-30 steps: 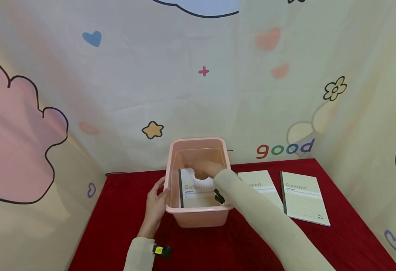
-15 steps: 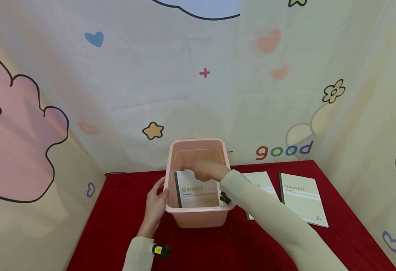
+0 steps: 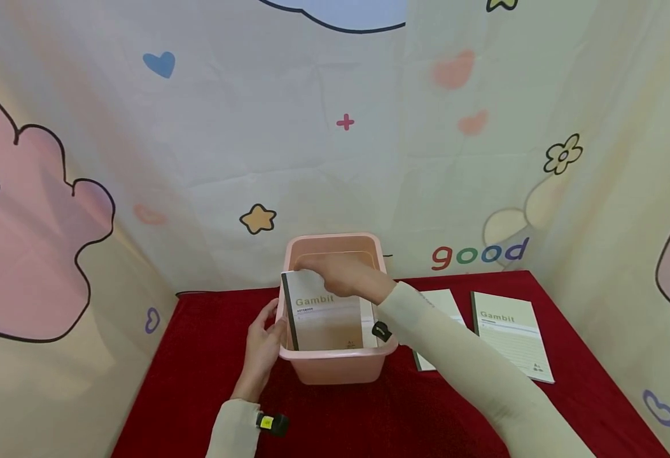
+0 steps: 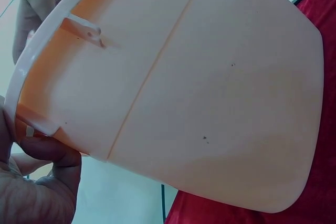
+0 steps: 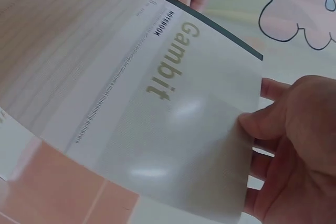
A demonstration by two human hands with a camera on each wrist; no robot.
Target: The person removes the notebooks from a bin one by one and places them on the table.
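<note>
"Gambit" notebook (image 3: 320,321) has risen, pinched in the right hand (image 3: 346,275), while the left hand (image 3: 262,343) grips a bin (image 3: 337,370)

Bin (image 3: 343,370): plain light pink. Held notebook (image 3: 324,324): off-white, dark spine (image 3: 289,312), gold lettering (image 3: 314,301). Surface (image 3: 214,343): deep red. Sleeves (image 3: 466,362): cream. Backdrop (image 3: 226,127): pale, outlined pink and yellow shapes (image 3: 37,248), blue heart (image 3: 160,64), multicoloured letters (image 3: 483,254).

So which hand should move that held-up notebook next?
Probably the right hand: it pinches the notebook by its edge, while the left hand holds the pink bin by its rim.
</note>
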